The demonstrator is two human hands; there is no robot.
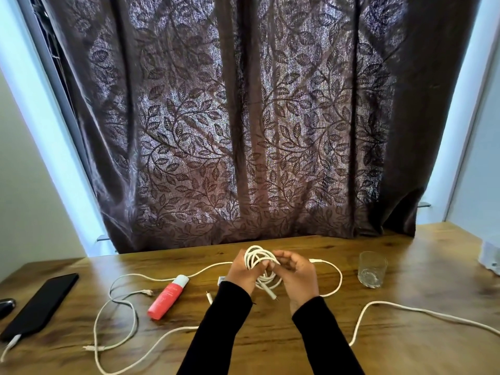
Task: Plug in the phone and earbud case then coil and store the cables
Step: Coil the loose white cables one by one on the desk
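Both hands hold a white coiled cable [257, 257] over the middle of the wooden table [270, 345]. My left hand [242, 272] grips the coil's left side and my right hand [299, 274] pinches its right side. One plug end [272, 295] hangs below the coil. A black phone [40, 304] lies at the far left with a white cable plugged into its near end [12, 343]. Other loose white cables [116, 320] snake across the table. A dark rounded object [6, 305], perhaps the earbud case, sits at the left edge.
A red and white tube [167, 296] lies left of my hands. A clear drinking glass [372, 269] stands to the right. Another white cable [422, 311] runs off the right edge. A white object [491, 255] sits at the far right. A dark patterned curtain [243, 117] hangs behind the table.
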